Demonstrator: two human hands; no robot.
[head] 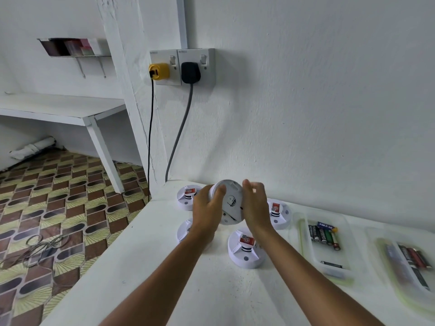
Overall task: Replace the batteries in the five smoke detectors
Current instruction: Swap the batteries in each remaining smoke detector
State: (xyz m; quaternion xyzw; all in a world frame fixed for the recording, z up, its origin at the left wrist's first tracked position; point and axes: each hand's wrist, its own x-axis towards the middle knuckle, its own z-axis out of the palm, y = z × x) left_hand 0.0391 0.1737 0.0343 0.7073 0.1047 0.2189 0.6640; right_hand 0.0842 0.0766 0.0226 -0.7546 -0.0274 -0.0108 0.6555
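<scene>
White wall, white counter, white shelf; the detectors are white too, each with a red-and-white label. One plug is yellow with a black cord, the other plug black with a grey cord. Batteries show black, green, blue and gold in a clear tray. The floor carries a brown, cream and black geometric pattern

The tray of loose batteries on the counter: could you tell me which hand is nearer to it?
Right. The right hand cups the raised smoke detector on the side facing the tray of batteries; the left hand holds the detector's far side, farther from the tray.
</scene>
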